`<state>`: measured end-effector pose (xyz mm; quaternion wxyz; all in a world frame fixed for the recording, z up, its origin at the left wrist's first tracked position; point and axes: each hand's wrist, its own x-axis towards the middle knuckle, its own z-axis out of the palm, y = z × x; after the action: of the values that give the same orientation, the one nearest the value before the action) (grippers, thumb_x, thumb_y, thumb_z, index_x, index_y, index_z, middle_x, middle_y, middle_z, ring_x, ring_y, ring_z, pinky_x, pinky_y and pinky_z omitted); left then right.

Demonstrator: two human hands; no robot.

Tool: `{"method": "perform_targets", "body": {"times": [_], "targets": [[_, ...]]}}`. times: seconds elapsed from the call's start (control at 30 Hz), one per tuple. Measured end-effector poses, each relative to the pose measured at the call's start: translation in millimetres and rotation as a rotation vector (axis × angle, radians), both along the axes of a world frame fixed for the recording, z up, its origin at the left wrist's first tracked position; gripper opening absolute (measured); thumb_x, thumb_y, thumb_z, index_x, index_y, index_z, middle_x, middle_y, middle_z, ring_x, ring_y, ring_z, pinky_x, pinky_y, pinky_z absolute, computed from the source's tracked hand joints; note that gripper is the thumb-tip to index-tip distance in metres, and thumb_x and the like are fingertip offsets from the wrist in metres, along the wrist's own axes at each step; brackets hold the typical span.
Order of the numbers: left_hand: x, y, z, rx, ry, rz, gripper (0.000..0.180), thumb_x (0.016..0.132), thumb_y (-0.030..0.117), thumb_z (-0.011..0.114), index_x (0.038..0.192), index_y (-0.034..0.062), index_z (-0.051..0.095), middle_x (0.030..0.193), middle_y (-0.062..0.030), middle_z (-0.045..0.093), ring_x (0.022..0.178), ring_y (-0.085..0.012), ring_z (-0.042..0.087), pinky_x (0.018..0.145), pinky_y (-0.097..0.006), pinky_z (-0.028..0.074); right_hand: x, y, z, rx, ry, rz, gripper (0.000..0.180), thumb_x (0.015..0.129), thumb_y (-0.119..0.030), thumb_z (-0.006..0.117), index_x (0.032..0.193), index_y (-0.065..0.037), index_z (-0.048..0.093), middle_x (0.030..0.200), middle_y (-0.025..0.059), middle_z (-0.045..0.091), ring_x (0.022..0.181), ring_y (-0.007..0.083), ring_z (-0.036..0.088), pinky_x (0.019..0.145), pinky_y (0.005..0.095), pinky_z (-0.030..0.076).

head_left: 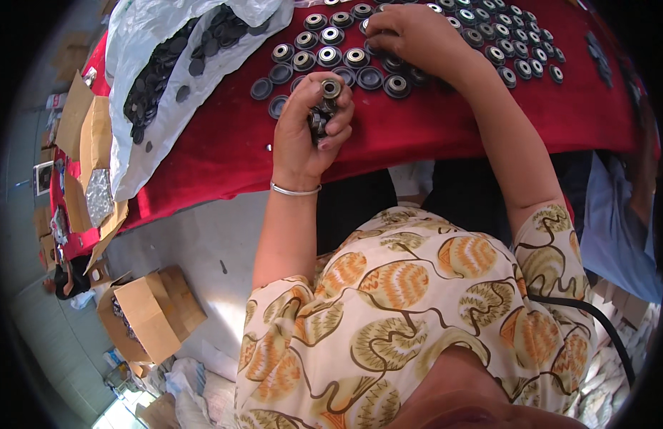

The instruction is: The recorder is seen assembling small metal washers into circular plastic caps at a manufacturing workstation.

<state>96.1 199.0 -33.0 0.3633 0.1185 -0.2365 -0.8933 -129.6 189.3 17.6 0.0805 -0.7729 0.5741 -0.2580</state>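
The left hand (301,121) is closed around a small stack of metal bearings (331,89), while the right hand (426,41), apart from it and farther right, bends its fingers down among the cups — whether they grip anything I cannot tell. Around them on the red cloth (224,154), most dark cups (330,56) to the far right carry bearings, so the filling looks well along; several empty cups (261,89) remain at near left — beside the white bag (224,68) of dark discs (156,79).
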Motion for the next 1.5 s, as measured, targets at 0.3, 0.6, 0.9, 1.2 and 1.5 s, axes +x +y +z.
{"method": "perform_targets", "body": {"times": [0.3, 0.6, 0.9, 1.2, 1.5], "targets": [[-2, -1, -1, -0.025, 0.015, -0.019, 0.021, 0.096, 0.018, 0.052, 0.106, 0.0009, 0.056, 0.089, -0.0110, 0.053, 0.059, -0.0104, 0.044, 0.039, -0.016, 0.031, 10, -6, -4, -0.004, 0.228, -0.068, 0.012, 0.080, -0.017, 0.061, 0.077, -0.007, 0.065, 0.083, 0.0130, 0.065, 0.083, 0.0317, 0.064, 0.071, 0.0434, 0.051], [2, 5, -5, -0.040, -0.007, -0.016, 0.027, 0.100, 0.027, 0.051, 0.108, 0.0022, 0.057, 0.088, -0.0061, 0.055, 0.061, -0.0080, 0.042, 0.039, -0.015, 0.030, 38, 52, -5, -0.291, -0.289, 0.280, 0.024, 0.085, -0.015, 0.068, 0.105, -0.002, 0.065, 0.092, 0.0083, 0.064, 0.081, 0.0222, 0.064, 0.070, 0.0288, 0.051], [-2, 17, 2, -0.033, -0.152, 0.036, 0.027, 0.099, 0.031, 0.052, 0.099, 0.0051, 0.059, 0.084, -0.0053, 0.057, 0.060, -0.0094, 0.045, 0.038, -0.016, 0.029, 43, 57, -14, -0.308, -0.234, 0.202, 0.018, 0.085, -0.011, 0.067, 0.101, -0.003, 0.066, 0.092, 0.0094, 0.063, 0.081, 0.0240, 0.064, 0.070, 0.0322, 0.051], [24, -1, 0, 0.027, 0.080, 0.143, 0.030, 0.100, 0.025, 0.046, 0.107, -0.0010, 0.059, 0.088, -0.0087, 0.054, 0.061, -0.0113, 0.045, 0.040, -0.017, 0.032, 18, 44, -31, -0.252, 0.060, -0.042, 0.018, 0.088, -0.021, 0.064, 0.101, -0.008, 0.064, 0.092, 0.0054, 0.062, 0.084, 0.0240, 0.063, 0.072, 0.0349, 0.050], [28, -7, -8, -0.035, 0.118, 0.167, 0.030, 0.100, 0.023, 0.044, 0.111, -0.0006, 0.058, 0.091, -0.0098, 0.055, 0.062, -0.0115, 0.045, 0.041, -0.017, 0.033, 30, 43, -32, -0.175, 0.249, -0.042, 0.017, 0.086, -0.021, 0.065, 0.099, -0.010, 0.064, 0.096, 0.0044, 0.062, 0.085, 0.0251, 0.064, 0.073, 0.0377, 0.052]]}}
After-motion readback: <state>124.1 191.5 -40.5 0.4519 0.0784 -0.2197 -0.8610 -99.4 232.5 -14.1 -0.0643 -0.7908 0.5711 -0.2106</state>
